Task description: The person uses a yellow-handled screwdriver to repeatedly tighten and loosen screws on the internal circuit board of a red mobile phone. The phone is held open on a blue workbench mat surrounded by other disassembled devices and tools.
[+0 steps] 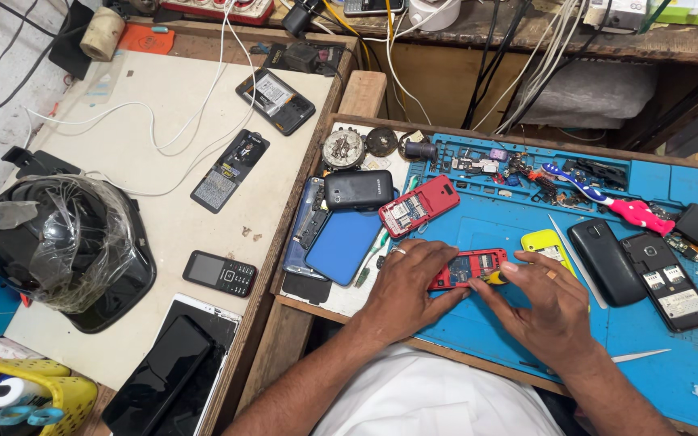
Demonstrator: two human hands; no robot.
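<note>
A small red opened phone (470, 268) lies on the blue work mat (486, 323) in front of me. My left hand (407, 282) rests on its left end, fingers curled over it, a ring on one finger. My right hand (549, 300) meets it from the right, fingertips pinching a small yellow-handled tool (496, 277) against the phone's right end. A second red opened phone (418, 205) lies just beyond, and a yellow phone back (544, 242) sits by my right fingers.
Two black phones (605, 261) and a pink-and-blue toothbrush (607, 198) lie right on the mat, tweezers (640, 355) near its front. A blue phone cover (342, 246) and dark phone (358, 190) sit left. On the white table: helmet (62, 246), keypad phone (220, 273), cables.
</note>
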